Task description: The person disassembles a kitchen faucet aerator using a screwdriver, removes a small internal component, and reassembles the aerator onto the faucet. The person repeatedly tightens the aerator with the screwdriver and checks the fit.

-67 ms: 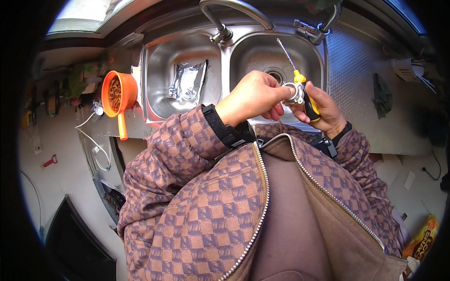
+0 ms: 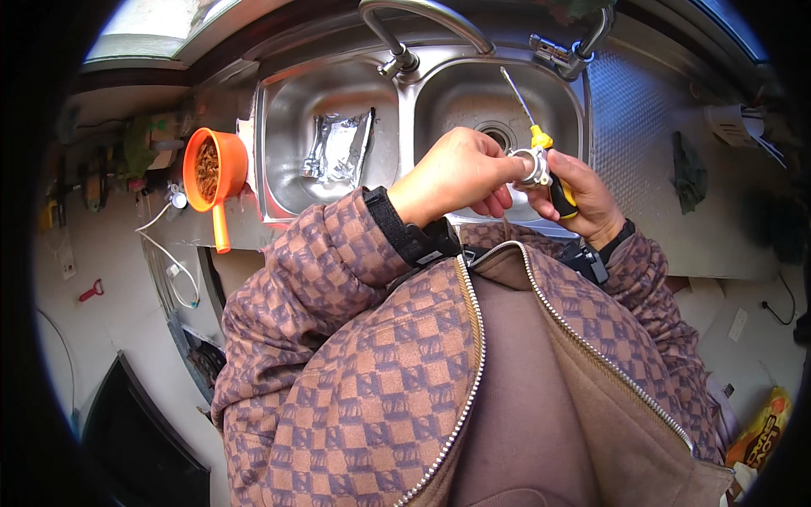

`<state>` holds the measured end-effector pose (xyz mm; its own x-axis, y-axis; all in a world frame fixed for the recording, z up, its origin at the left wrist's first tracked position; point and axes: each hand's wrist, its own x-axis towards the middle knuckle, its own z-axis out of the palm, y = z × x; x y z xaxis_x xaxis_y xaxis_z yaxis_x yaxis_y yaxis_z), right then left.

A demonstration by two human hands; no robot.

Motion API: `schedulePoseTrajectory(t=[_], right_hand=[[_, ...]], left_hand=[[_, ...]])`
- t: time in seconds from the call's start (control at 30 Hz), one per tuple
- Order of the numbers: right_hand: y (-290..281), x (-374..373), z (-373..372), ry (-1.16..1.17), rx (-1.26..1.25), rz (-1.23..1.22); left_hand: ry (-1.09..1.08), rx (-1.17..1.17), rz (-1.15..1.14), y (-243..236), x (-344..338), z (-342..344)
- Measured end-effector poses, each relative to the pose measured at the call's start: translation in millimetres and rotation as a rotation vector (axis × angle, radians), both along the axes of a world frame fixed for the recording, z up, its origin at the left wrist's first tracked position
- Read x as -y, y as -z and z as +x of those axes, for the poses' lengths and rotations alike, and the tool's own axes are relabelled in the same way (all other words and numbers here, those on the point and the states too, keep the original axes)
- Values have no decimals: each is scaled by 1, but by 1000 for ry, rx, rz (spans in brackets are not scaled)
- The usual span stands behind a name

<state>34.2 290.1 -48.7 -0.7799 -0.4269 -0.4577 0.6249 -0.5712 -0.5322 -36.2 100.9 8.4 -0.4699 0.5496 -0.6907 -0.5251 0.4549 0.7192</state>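
My left hand (image 2: 456, 173) is closed in front of the right sink basin, its thumb and fingertips on a silvery metal ring (image 2: 537, 172) with small lugs. On the ring's other side, my right hand (image 2: 594, 201) grips a screwdriver (image 2: 541, 137) with a yellow and black handle. Its thin shaft points up and away over the basin, the tip free of any screw. Fingers of the right hand also seem to touch the ring, though the palm side is hidden. Below the hands, the round drain (image 2: 497, 133) shows in part.
A silver foil packet (image 2: 340, 150) lies in the left basin (image 2: 287, 101). On the counter to the left, an orange long-handled scoop (image 2: 241, 169) holds brown bits. A curved faucet (image 2: 439, 15) arches behind; a dark green cloth (image 2: 690, 173) rests on the textured steel counter (image 2: 634, 127).
The screwdriver and right hand have shifted very slightly, the handle tilting a little. The left hand stays in place on the ring.
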Motion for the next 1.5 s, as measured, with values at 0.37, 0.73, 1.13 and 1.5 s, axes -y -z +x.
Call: schedulePoseTrajectory(t=[0.37,0.73,1.13,1.5], right_hand=[[6,-1,3,-62,10,-47],[27,-3,-5,65,183,-256],[60,3,-64,202,176,-290],[53,21,-88,238,36,-224]], left_hand=[[-78,-164,184,11,-4,4],[-237,21,185,27,-13,-6],[-640,-316,415,31,0,-39],[-562,-456,494,42,-4,-49]])
